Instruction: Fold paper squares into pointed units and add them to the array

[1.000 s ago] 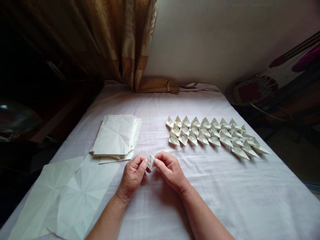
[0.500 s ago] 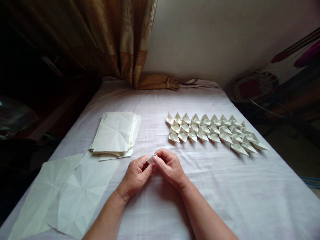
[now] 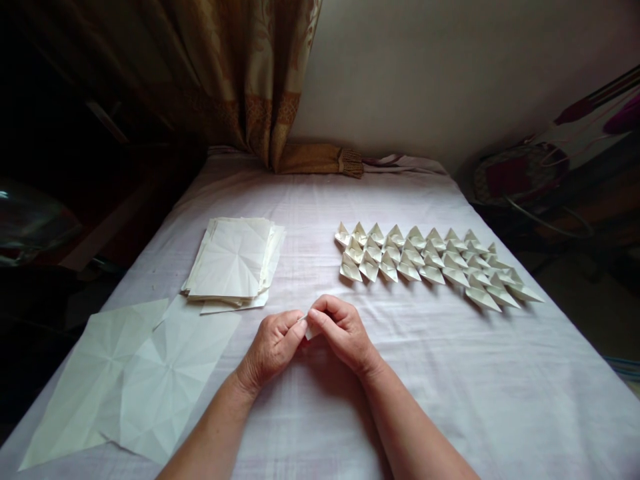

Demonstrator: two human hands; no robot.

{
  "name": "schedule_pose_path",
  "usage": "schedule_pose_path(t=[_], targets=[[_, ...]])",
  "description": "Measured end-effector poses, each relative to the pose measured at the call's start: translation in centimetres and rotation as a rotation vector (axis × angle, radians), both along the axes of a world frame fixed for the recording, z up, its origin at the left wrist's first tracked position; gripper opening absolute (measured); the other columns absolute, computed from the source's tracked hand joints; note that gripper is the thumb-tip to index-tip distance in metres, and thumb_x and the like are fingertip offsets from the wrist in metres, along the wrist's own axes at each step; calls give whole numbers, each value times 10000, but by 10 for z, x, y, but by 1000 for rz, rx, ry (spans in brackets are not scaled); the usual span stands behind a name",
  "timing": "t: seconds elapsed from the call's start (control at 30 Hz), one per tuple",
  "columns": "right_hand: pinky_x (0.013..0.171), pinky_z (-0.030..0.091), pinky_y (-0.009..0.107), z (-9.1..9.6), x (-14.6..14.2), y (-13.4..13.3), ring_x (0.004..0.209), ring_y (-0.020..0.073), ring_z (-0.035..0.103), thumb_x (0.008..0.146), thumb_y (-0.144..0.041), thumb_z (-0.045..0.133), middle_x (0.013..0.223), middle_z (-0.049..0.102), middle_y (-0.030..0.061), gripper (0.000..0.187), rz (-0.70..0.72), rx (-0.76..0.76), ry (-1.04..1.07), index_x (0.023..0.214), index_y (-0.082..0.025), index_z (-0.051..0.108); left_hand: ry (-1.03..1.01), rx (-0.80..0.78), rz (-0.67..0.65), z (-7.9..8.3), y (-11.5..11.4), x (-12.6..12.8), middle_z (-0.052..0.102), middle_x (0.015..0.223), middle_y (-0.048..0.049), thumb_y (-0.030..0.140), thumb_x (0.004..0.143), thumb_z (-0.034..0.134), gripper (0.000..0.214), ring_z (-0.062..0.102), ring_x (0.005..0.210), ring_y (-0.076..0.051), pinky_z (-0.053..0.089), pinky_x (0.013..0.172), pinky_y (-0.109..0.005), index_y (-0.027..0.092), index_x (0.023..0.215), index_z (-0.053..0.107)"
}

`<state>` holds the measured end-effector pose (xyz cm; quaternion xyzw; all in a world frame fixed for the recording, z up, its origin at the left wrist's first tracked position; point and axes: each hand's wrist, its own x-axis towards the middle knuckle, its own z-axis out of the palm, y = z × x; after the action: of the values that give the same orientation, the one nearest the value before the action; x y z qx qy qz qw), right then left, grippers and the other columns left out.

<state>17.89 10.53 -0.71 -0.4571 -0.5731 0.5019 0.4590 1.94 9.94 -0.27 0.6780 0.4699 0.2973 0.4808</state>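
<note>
Between my fingertips is a small folded piece of white paper point(image 3: 313, 329), mostly covered by the hands. My left hand point(image 3: 278, 341) is closed, its thumb and fingers pinching the paper's left edge. Closed on the other side, my right hand point(image 3: 343, 333) grips the same piece between thumb and curled fingers. Ahead to the left lies a stack of creased white paper sheets point(image 3: 235, 259). Several folded paper boats point(image 3: 410, 259) stand in close rows ahead to the right. Two creased loose sheets point(image 3: 167, 377) overlap near my left forearm.
A pale lilac cloth point(image 3: 480, 387) covers the bed-like surface. A gold-brown curtain point(image 3: 260, 87) hangs down to its far edge, where a fringed brown cloth end point(image 3: 325, 159) rests. A dark red patterned object point(image 3: 515, 173) stands beyond the right edge.
Both hands have shifted their pinch on the folded paper, which now shows below the right thumb instead of between the fingertips. The view has tilted slightly; the stack and boats look unmoved.
</note>
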Motion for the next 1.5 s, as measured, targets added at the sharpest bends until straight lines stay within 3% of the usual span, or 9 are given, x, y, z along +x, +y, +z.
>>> schedule_pose_path(t=[0.23, 0.63, 0.87, 1.07, 1.2, 1.5], targets=[[513, 375, 210, 1, 1, 0, 548, 97, 421, 822, -346, 557, 569, 475, -30, 250, 30, 2, 5, 629, -192, 520, -44, -73, -29, 3, 0, -2, 535, 564, -5, 445, 923, 353, 459, 495, 553, -132, 391, 552, -236, 171, 583, 494], [492, 375, 214, -2, -2, -1, 509, 100, 443, 787, -331, 585, 537, 496, -40, 201, 31, -76, 3, 656, -204, 500, 13, 79, 26, -1, -1, 1, 441, 549, 22, 402, 924, 372, 418, 424, 527, -107, 344, 529, -222, 182, 577, 448], [508, 362, 212, 0, 0, 2, 515, 91, 394, 812, -357, 535, 552, 448, -42, 256, 41, -57, 29, 617, -192, 517, 21, 51, 16, -4, -2, 0, 439, 539, 25, 418, 925, 370, 427, 425, 519, -109, 340, 518, -225, 186, 574, 434], [519, 364, 209, 0, 4, 3, 510, 90, 400, 883, -457, 501, 541, 460, -41, 363, 78, -82, 56, 638, -189, 508, -18, 53, 107, -1, -1, 1, 479, 519, 21, 434, 913, 390, 431, 450, 490, -108, 358, 500, -218, 183, 574, 477], [516, 365, 209, -1, 5, 4, 507, 89, 416, 865, -456, 548, 554, 493, -42, 324, 80, -107, 96, 686, -186, 545, -55, 79, 218, -2, -2, 2, 553, 547, 4, 413, 930, 379, 428, 502, 505, -117, 393, 523, -221, 176, 610, 535], [521, 365, 210, -8, 3, 5, 533, 93, 433, 866, -412, 565, 576, 515, -33, 304, 17, -18, 66, 666, -184, 550, -54, 23, 128, -9, 1, 1, 612, 620, -16, 411, 896, 511, 336, 555, 568, -128, 430, 551, -217, 157, 695, 602]])
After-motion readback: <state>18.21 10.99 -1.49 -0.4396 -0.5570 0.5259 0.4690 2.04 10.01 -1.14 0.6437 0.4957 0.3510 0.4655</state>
